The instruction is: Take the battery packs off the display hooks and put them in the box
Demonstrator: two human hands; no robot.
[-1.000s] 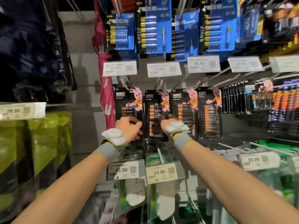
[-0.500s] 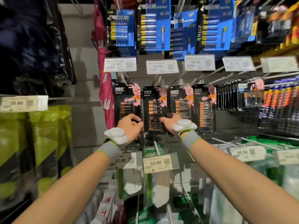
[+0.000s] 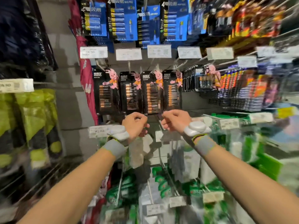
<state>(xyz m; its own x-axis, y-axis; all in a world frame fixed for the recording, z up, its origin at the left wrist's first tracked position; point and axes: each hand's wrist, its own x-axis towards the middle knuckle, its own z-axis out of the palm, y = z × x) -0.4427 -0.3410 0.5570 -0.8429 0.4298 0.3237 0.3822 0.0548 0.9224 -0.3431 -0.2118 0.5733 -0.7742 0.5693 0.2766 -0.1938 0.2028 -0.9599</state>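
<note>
The left hand (image 3: 135,125) and right hand (image 3: 176,121) are curled and seem to hold nothing, just below the packs (image 3: 152,92). Those hang on their hooks (image 3: 182,64) in the middle row of the display (image 3: 69,110). The box is out of view. The view is smeared, so a hurried reach might snag a card on a hook's tip and tear its hole, or set neighbouring packs swinging. Half a second ago both hands were on the packs' lower edges; they have since dropped clear, and all four packs stay hung.
</note>
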